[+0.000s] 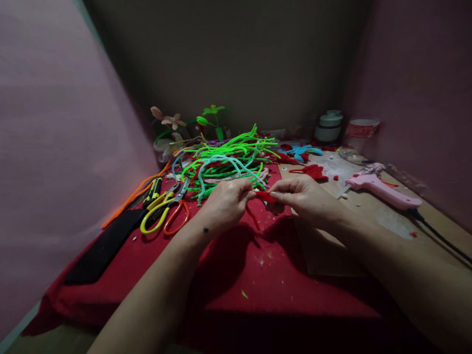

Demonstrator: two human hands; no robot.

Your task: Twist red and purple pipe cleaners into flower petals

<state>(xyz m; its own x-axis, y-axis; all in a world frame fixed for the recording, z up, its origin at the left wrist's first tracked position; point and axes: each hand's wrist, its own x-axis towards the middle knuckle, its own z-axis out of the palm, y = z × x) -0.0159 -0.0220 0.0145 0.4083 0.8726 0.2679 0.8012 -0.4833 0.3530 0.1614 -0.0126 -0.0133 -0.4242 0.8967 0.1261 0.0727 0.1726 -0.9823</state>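
Between my two hands a red pipe cleaner piece [263,196] is stretched, folded thick in the middle, with a thin tail hanging below my left hand. My left hand [232,197] is closed, pinching its left end. Thumb and fingers of my right hand [295,194] pinch the right end. Just behind the hands lies a big pile of pipe cleaners [228,162] in green, light blue and pink. Bent red pipe cleaner shapes [313,171] rest on the board beyond my right hand.
Red-handled scissors [177,216], yellow-handled pliers [157,214] and a black strip [105,248] lie at left. A pink glue gun [383,189] with a cord rests on the brown board [332,255] at right. Behind stand pipe cleaner flowers [173,120], a jar [329,127] and a cup [361,132].
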